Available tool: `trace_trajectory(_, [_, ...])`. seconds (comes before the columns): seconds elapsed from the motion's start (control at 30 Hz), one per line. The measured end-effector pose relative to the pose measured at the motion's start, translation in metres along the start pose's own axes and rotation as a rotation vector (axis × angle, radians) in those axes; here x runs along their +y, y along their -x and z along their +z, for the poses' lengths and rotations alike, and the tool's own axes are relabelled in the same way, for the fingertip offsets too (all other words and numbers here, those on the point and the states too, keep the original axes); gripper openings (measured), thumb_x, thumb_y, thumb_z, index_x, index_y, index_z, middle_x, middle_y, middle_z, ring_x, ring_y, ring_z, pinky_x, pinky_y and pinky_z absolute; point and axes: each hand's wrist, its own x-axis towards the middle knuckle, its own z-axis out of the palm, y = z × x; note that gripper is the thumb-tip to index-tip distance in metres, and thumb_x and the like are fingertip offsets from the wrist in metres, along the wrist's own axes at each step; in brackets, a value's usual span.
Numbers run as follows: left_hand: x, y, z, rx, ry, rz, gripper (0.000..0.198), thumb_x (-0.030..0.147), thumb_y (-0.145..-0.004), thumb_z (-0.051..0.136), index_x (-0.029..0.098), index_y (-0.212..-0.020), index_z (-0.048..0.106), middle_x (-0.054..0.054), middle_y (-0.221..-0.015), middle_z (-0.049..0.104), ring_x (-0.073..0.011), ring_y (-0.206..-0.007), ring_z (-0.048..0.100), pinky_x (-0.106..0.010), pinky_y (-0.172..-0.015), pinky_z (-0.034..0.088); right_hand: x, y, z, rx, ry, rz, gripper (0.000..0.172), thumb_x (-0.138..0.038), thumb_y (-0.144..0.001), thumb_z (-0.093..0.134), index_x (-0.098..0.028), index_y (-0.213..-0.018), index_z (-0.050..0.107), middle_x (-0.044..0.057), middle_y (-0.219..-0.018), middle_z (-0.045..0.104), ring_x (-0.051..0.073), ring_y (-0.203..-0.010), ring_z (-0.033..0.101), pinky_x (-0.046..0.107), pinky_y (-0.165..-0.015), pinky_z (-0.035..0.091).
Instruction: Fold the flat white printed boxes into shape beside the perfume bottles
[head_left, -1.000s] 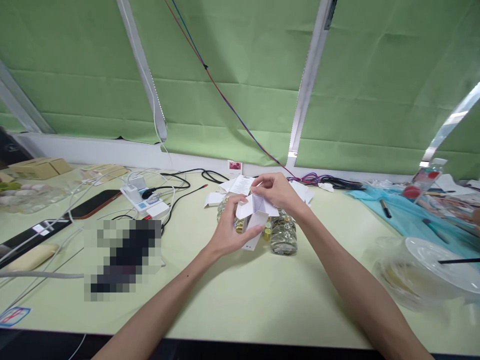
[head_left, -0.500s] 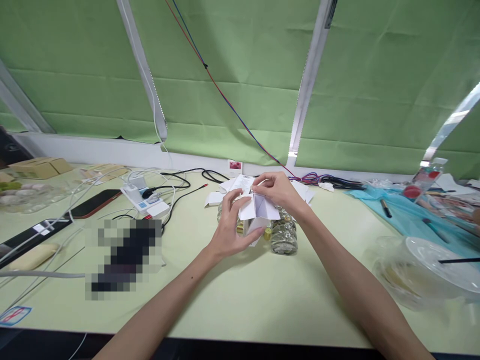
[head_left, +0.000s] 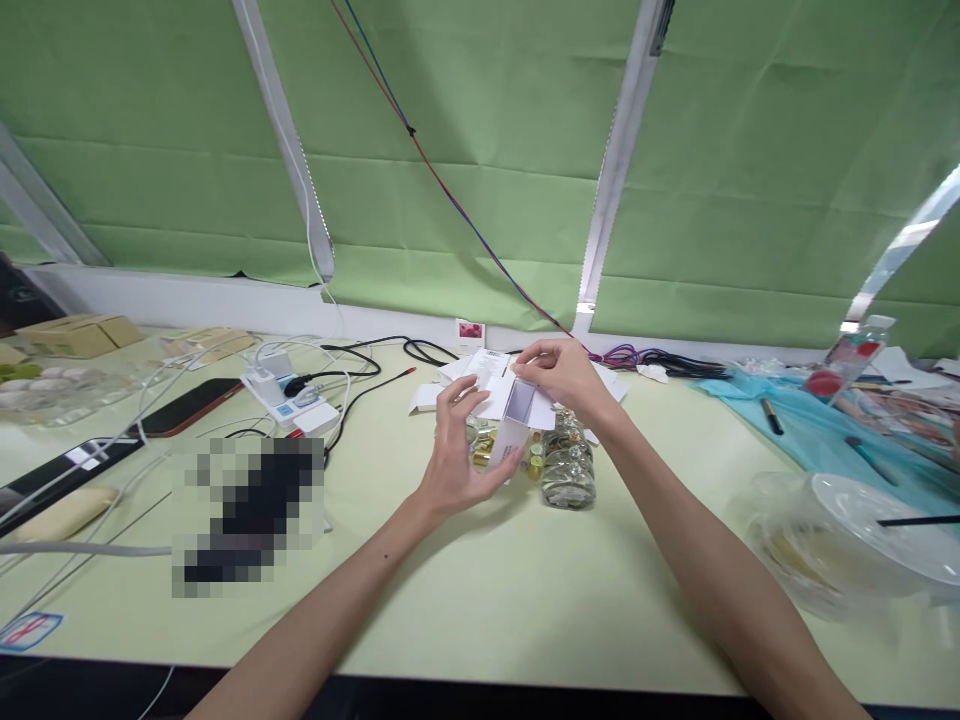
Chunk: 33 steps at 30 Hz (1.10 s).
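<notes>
A small white cardboard box (head_left: 512, 432), its top end unfolded, stands tilted between my hands near the table's middle. My right hand (head_left: 561, 378) pinches the box at its far upper edge. On the other side, my left hand (head_left: 466, 455) has its fingers spread, with the thumb near the box's lower front; whether the thumb touches cannot be made out. Beside the box lies a clear container (head_left: 568, 488) with shiny contents. Small gold-coloured pieces (head_left: 535, 462) sit between it and the box. White flattened cartons or papers (head_left: 489, 372) lie behind, partly covered by my hands.
At left are a power strip (head_left: 289, 405), tangled cables, a phone (head_left: 191, 406) and a pixelated dark object (head_left: 255, 510). On the right stand a lidded plastic tub (head_left: 862, 540), a blue plastic sheet (head_left: 810, 425) and a bottle (head_left: 862, 345). Black cables (head_left: 679, 364) run along the back.
The box has turned upright a little and its near flap no longer sticks out toward me. My left fingers have spread away from it; my right hand still grips its top.
</notes>
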Motion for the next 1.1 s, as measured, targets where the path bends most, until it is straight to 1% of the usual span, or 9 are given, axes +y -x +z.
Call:
trace_trajectory(0.1, [-0.002,0.001,0.002,0.030,0.009,-0.019,0.070,0.035,-0.084,0.076,0.029,-0.141,0.036,-0.017,-0.142,0.042,-0.0349,-0.138,0.047,-0.059,-0.109,0.048,0.004,-0.004,-0.002,0.067,0.001,-0.007,0.015,-0.029,-0.073,0.073,-0.015,-0.078,0.074,0.006,-0.070,0.072,0.014,-0.058,0.055,0.024,-0.051,0.038])
trace_trajectory(0.2, [-0.004,0.003,0.004,0.042,0.016,-0.058,0.066,0.031,-0.087,0.073,0.027,-0.142,0.037,-0.017,-0.141,0.044,-0.0335,-0.139,0.047,-0.055,-0.107,0.052,0.006,-0.006,-0.003,0.108,-0.036,-0.014,0.012,-0.026,-0.070,0.073,-0.015,-0.074,0.073,0.007,-0.071,0.073,0.015,-0.062,0.059,0.025,-0.054,0.042])
trace_trajectory(0.4, [-0.008,0.006,0.008,0.041,0.034,-0.102,0.063,0.026,-0.093,0.067,0.027,-0.148,0.036,-0.016,-0.141,0.048,-0.0290,-0.136,0.051,-0.046,-0.104,0.057,0.006,-0.006,-0.005,0.134,-0.091,-0.014,0.011,-0.024,-0.068,0.072,-0.014,-0.073,0.072,0.005,-0.067,0.070,0.013,-0.056,0.055,0.025,-0.053,0.041])
trace_trajectory(0.5, [-0.009,0.007,0.010,0.037,0.056,-0.132,0.066,0.029,-0.095,0.066,0.029,-0.152,0.033,-0.016,-0.144,0.047,-0.0274,-0.129,0.059,-0.044,-0.098,0.060,0.005,-0.006,-0.005,0.131,-0.100,-0.011,0.009,-0.022,-0.068,0.072,-0.015,-0.072,0.071,0.004,-0.066,0.070,0.013,-0.056,0.056,0.025,-0.053,0.043])
trace_trajectory(0.6, [-0.010,0.008,0.011,0.031,0.087,-0.162,0.068,0.031,-0.095,0.065,0.031,-0.154,0.030,-0.017,-0.147,0.046,-0.0258,-0.122,0.064,-0.041,-0.092,0.063,0.005,-0.006,-0.006,0.108,-0.107,-0.007,0.007,-0.021,-0.069,0.073,-0.015,-0.072,0.071,0.003,-0.065,0.068,0.013,-0.055,0.056,0.024,-0.052,0.045])
trace_trajectory(0.73, [-0.008,0.009,0.012,0.029,0.146,-0.194,0.058,0.031,-0.096,0.065,0.031,-0.146,0.038,-0.016,-0.149,0.044,-0.0255,-0.124,0.064,-0.040,-0.091,0.064,0.003,-0.005,-0.009,0.062,-0.103,0.009,0.004,-0.018,-0.073,0.072,-0.015,-0.074,0.070,0.002,-0.063,0.066,0.012,-0.055,0.056,0.023,-0.051,0.047])
trace_trajectory(0.8, [-0.007,0.009,0.012,0.034,0.181,-0.216,0.053,0.031,-0.095,0.066,0.029,-0.140,0.039,-0.017,-0.150,0.044,-0.0242,-0.120,0.067,-0.039,-0.089,0.065,0.002,-0.004,-0.010,0.030,-0.095,0.013,0.003,-0.018,-0.075,0.072,-0.015,-0.075,0.070,0.002,-0.064,0.066,0.012,-0.055,0.057,0.023,-0.050,0.048])
trace_trajectory(0.97, [-0.006,0.006,0.011,0.070,0.201,-0.233,0.039,0.032,-0.096,0.065,0.025,-0.126,0.041,-0.020,-0.147,0.049,-0.0208,-0.106,0.071,-0.033,-0.076,0.065,-0.005,0.000,-0.013,-0.122,-0.040,0.034,0.004,-0.019,-0.084,0.072,-0.015,-0.084,0.070,0.001,-0.068,0.068,0.009,-0.049,0.054,0.021,-0.046,0.042])
trace_trajectory(1.1, [-0.006,0.005,0.011,0.085,0.197,-0.283,0.032,0.034,-0.097,0.065,0.023,-0.118,0.043,-0.020,-0.145,0.049,-0.0186,-0.100,0.071,-0.031,-0.071,0.064,-0.006,0.002,-0.012,-0.192,-0.026,0.038,0.004,-0.016,-0.087,0.071,-0.015,-0.091,0.070,0.001,-0.072,0.067,0.008,-0.049,0.056,0.021,-0.047,0.044])
